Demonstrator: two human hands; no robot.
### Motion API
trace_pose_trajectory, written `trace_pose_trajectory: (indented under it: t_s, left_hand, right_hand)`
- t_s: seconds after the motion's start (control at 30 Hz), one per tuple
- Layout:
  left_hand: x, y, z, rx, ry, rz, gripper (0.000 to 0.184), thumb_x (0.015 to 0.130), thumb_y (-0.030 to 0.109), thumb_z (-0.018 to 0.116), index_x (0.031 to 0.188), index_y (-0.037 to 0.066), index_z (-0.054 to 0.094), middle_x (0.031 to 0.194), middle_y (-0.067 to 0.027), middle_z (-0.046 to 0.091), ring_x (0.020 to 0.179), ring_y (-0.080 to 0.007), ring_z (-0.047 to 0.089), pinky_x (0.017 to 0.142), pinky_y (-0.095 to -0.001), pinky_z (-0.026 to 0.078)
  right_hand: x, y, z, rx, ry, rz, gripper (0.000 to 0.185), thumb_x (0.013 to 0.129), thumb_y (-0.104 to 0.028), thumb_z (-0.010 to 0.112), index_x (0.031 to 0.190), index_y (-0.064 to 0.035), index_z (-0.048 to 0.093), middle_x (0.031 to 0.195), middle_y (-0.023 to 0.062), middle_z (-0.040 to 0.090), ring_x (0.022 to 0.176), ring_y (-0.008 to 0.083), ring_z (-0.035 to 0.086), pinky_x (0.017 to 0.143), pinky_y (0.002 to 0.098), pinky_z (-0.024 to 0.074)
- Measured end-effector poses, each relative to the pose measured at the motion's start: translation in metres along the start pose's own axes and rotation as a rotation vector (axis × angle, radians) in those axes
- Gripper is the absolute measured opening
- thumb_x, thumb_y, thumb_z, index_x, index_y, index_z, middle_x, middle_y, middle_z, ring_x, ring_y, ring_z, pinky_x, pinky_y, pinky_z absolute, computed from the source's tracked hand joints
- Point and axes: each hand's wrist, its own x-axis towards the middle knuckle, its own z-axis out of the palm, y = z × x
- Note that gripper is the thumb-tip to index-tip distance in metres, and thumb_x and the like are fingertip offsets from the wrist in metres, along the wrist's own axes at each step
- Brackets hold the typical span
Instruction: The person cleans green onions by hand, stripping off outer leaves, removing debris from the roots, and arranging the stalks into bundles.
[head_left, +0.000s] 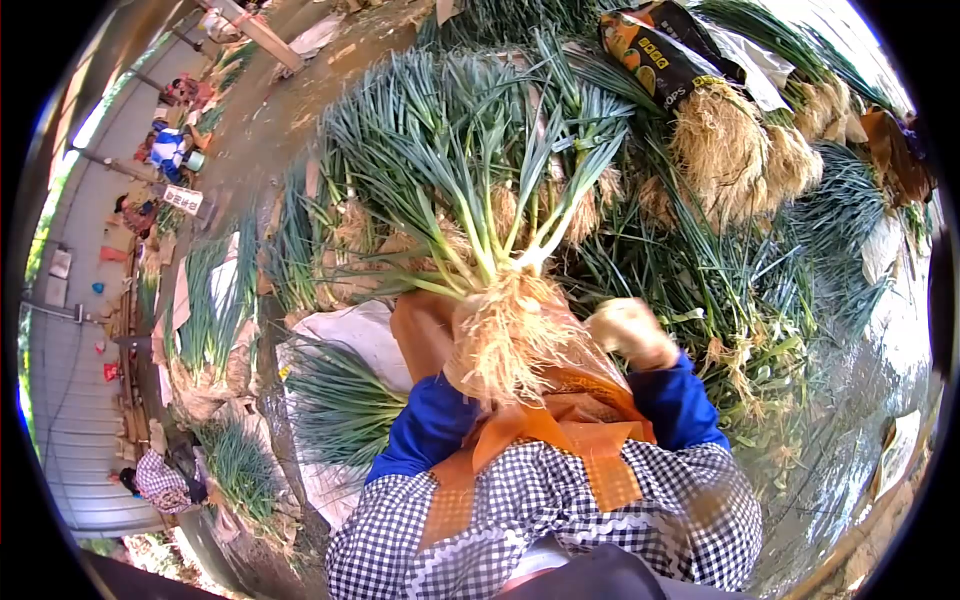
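- Keeps the bare left hand (463, 370) low behind a shaggy bunch of long green-leaved, pale-stemmed onions with straw-coloured roots (512, 325), touching it; cannot tell from here how the fingers sit, as the roots cover them.
- Has the bunch above the lap, roots toward the body, leaves fanning outward.
- Holds the bare right hand (630, 331) apart from the bunch, just to its right; cannot tell whether spread or closed, because of blur.
- Wears long blue sleeves (425, 430), a translucent orange plastic apron (545, 415) beneath the bunch, and a black-and-white checked garment (500, 490).
- Has a smaller fan of thin dark-green leaves (350, 402) to the left, on a crumpled whitish sheet (345, 325).
- Faces a broad row of rooted green onion bundles (400, 130), just beyond the bunch.
- Has a loose heap of dark-green onions (715, 275) to the right, with a black plastic bag printed with orange fruit (660, 55) farther out, against thick tan roots (725, 145).
- Shares the space with a crouching person in a checked top (165, 482) at far left, and more people in colourful clothes (175, 150) beyond, well apart from both hands.
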Motion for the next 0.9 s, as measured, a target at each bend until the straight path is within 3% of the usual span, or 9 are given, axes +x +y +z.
trace_pose_trajectory:
  t_s: [0.1, 0.13, 0.17, 0.23, 0.3, 0.37, 0.6, 0.8, 0.9]
  left_hand:
    - [-0.016, 0.027, 0.014, -0.322, -0.137, 0.045, 0.041, 0.084, 0.019, 0.053, 0.12, 0.0, 0.046, 0.098, -0.0113, 0.059, 0.079, -0.02, 0.059, 0.068, -0.0322, 0.052]
    - [-0.021, 0.033, 0.019, -0.437, -0.187, 0.048, 0.041, 0.085, 0.019, 0.053, 0.121, 0.001, 0.046, 0.098, -0.011, 0.058, 0.079, -0.0198, 0.058, 0.068, -0.0322, 0.052]
    - [-0.025, 0.038, 0.022, -0.532, -0.221, 0.037, 0.041, 0.086, 0.019, 0.053, 0.122, 0.001, 0.045, 0.099, -0.0107, 0.058, 0.079, -0.0196, 0.057, 0.067, -0.0322, 0.051]
    - [-0.025, 0.043, 0.026, -0.584, -0.246, 0.035, 0.041, 0.088, 0.019, 0.052, 0.124, 0.003, 0.044, 0.1, -0.0101, 0.057, 0.079, -0.0193, 0.056, 0.066, -0.0322, 0.051]
    - [-0.018, 0.045, 0.03, -0.5, -0.232, 0.044, 0.035, 0.089, 0.019, 0.05, 0.121, 0.004, 0.045, 0.099, -0.0085, 0.056, 0.077, -0.0182, 0.055, 0.064, -0.0306, 0.049]
    - [-0.016, 0.035, 0.031, -0.388, -0.177, 0.064, 0.025, 0.092, 0.017, 0.048, 0.114, 0.006, 0.047, 0.096, -0.0054, 0.053, 0.073, -0.0158, 0.052, 0.059, -0.0274, 0.047]
    - [-0.012, 0.001, 0.012, 0.517, 0.285, 0.296, 0.026, 0.091, 0.012, 0.049, 0.112, -0.005, 0.051, 0.086, -0.007, 0.059, 0.068, -0.0149, 0.057, 0.058, -0.0265, 0.052]
    - [-0.006, -0.007, -0.024, 0.029, 0.049, 0.054, 0.044, 0.082, 0.017, 0.052, 0.12, -0.003, 0.045, 0.087, -0.0108, 0.057, 0.071, -0.0195, 0.058, 0.064, -0.0335, 0.054]
    - [-0.003, -0.016, -0.01, -0.103, -0.035, 0.013, 0.069, 0.075, 0.013, 0.053, 0.138, 0.007, 0.028, 0.1, -0.0136, 0.056, 0.081, -0.0232, 0.059, 0.069, -0.0357, 0.055]
  right_hand:
    - [-0.019, -0.015, -0.045, 0.164, 0.173, -0.337, 0.03, 0.085, -0.019, 0.05, 0.057, -0.0061, 0.052, 0.057, 0.0068, 0.055, 0.056, 0.014, 0.053, 0.061, 0.0304, 0.0462]
    - [-0.021, 0.004, -0.081, 0.034, 0.26, -0.044, 0.026, 0.086, -0.019, 0.051, 0.065, -0.0043, 0.056, 0.058, 0.0064, 0.055, 0.057, 0.015, 0.054, 0.062, 0.0309, 0.0464]
    - [-0.011, 0.002, -0.083, -0.248, 0.3, 0.194, 0.022, 0.086, -0.022, 0.055, 0.075, -0.0034, 0.061, 0.065, 0.007, 0.059, 0.059, 0.0142, 0.054, 0.061, 0.0287, 0.0459]
    - [0.007, 0.013, -0.071, -1.708, 0.537, -0.241, 0.02, 0.085, -0.023, 0.06, 0.086, -0.0036, 0.065, 0.075, 0.0072, 0.063, 0.064, 0.013, 0.057, 0.063, 0.0261, 0.0473]
    - [0.04, -0.013, -0.02, -0.564, 0.46, -0.149, 0.019, 0.081, -0.019, 0.065, 0.096, -0.0079, 0.066, 0.089, 0.0084, 0.066, 0.081, 0.017, 0.064, 0.071, 0.0262, 0.0506]
    - [0.063, -0.038, 0.026, -0.69, 0.421, -0.582, 0.016, 0.08, -0.018, 0.066, 0.094, -0.0101, 0.067, 0.083, 0.0056, 0.066, 0.071, 0.0162, 0.063, 0.065, 0.0267, 0.0509]
    - [0.089, -0.046, 0.039, -0.989, -0.022, -0.211, 0.045, 0.072, -0.046, 0.069, 0.099, -0.0095, 0.065, 0.083, 0.0119, 0.066, 0.08, 0.0271, 0.064, 0.071, 0.0358, 0.0501]
    - [0.082, 0.009, 0.037, -0.085, -0.045, 0.076, 0.031, 0.076, -0.02, 0.069, 0.102, -0.0027, 0.064, 0.079, 0.01, 0.066, 0.074, 0.0084, 0.06, 0.069, 0.0235, 0.0482]
    - [0.066, 0.019, 0.042, -0.583, 0.17, -0.327, 0.021, 0.072, -0.007, 0.07, 0.092, -0.0026, 0.067, 0.082, 0.0114, 0.068, 0.072, 0.0153, 0.066, 0.065, 0.0253, 0.0513]
